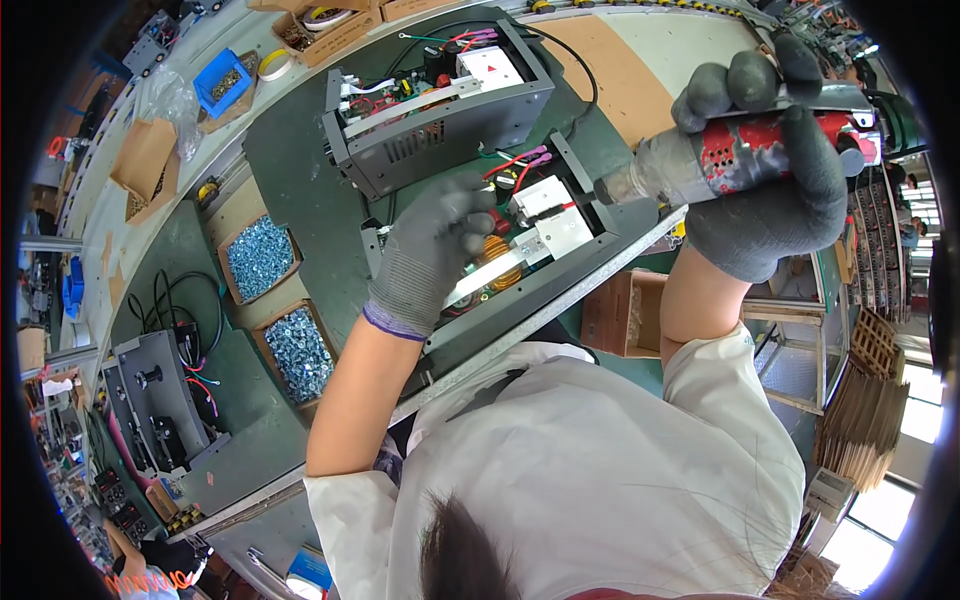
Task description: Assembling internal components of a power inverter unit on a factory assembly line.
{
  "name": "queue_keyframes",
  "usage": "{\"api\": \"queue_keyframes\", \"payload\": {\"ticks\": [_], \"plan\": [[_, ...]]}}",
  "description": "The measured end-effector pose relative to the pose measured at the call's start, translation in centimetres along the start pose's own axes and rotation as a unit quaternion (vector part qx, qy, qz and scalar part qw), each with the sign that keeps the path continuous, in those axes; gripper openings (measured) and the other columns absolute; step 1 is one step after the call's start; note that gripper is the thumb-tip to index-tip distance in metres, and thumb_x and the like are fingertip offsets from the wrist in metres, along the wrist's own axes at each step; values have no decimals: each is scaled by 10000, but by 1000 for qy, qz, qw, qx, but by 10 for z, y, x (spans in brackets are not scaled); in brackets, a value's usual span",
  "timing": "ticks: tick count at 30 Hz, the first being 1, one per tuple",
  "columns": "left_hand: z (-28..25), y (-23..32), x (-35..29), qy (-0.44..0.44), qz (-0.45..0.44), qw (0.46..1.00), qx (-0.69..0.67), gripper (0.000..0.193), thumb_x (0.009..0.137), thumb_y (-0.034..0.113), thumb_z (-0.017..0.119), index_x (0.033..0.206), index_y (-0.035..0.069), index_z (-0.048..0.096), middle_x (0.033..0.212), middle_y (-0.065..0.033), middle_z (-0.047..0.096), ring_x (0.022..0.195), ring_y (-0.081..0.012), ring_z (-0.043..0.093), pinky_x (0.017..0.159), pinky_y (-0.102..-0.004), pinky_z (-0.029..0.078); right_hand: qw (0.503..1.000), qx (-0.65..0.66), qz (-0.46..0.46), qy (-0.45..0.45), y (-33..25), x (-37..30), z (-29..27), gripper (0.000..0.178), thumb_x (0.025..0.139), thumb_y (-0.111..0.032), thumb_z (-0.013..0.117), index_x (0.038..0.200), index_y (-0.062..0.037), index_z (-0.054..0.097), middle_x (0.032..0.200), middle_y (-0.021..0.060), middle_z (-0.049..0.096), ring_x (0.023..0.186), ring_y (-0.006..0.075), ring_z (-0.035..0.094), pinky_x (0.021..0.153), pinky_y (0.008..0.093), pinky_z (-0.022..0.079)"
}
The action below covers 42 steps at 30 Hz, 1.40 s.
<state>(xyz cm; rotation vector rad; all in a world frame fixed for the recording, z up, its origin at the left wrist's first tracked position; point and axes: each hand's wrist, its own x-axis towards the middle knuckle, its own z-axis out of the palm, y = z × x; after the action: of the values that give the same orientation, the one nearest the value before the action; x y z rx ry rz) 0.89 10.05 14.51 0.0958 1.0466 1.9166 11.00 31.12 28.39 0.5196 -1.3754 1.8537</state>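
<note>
My right hand, in a dark grey glove, is wrapped around a worn red and grey power screwdriver. Its thin bit points left, over the white block inside an open metal chassis; I cannot tell if the tip touches. My left hand, gloved too, is over the chassis's left part with its fingers curled near the wiring. What those fingers hold, if anything, is hidden. Around the block show red wires, a copper-coloured coil and a pale metal bar.
Behind stands a second open chassis with a similar white block. Two cardboard boxes of shiny screws lie to the left. Further left sits a dark metal panel with cables. A blue bin and tape roll are at the back.
</note>
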Motion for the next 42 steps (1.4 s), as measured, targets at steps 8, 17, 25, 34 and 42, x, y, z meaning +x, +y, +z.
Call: {"api": "queue_keyframes", "payload": {"ticks": [8, 17, 25, 34, 42], "plan": [[9, 0, -11, -16, 22, 997, 73, 506, 940, 88, 503, 1409, -84, 422, 1283, -194, 542, 1176, -252, 586, 1053, -349, 500, 998, -13, 52, 31, 10, -20, 8, 540, 823, -132, 594, 1317, 74, 520, 918, 166, 599, 756, 279, 562, 663, 415, 456], [8, 1, -10, -19, 19, 995, 97, 490, 1019, 311, 590, 1328, -57, 492, 1117, -140, 621, 945, -173, 647, 827, -264, 556, 995, 11, 77, -57, 15, -21, 10, 490, 835, -135, 614, 1283, 38, 519, 928, 156, 603, 745, 257, 567, 676, 385, 476], [11, 5, -11, 29, 20, 994, 105, 403, 1024, 295, 596, 1252, -35, 555, 973, -94, 647, 804, -118, 623, 662, -227, 497, 983, 31, 173, -63, 18, -17, 26, 371, 769, -67, 769, 1081, -15, 575, 839, 85, 625, 676, 163, 575, 552, 267, 465], [6, 2, -11, 13, 47, 993, 104, 436, 1025, 383, 583, 1158, -31, 617, 1009, -120, 703, 767, -120, 669, 646, -221, 530, 977, 52, 184, -92, 22, -17, 25, 352, 788, -40, 699, 1099, -45, 536, 797, 93, 583, 663, 174, 541, 526, 271, 433], [7, 3, -13, 6, 71, 991, 113, 393, 1048, 335, 552, 1223, -5, 642, 1018, -73, 703, 815, -96, 647, 682, -220, 527, 978, -101, 181, -37, 27, -17, 43, 379, 744, -34, 674, 1092, -42, 525, 771, 73, 558, 637, 164, 534, 539, 295, 452]]}}
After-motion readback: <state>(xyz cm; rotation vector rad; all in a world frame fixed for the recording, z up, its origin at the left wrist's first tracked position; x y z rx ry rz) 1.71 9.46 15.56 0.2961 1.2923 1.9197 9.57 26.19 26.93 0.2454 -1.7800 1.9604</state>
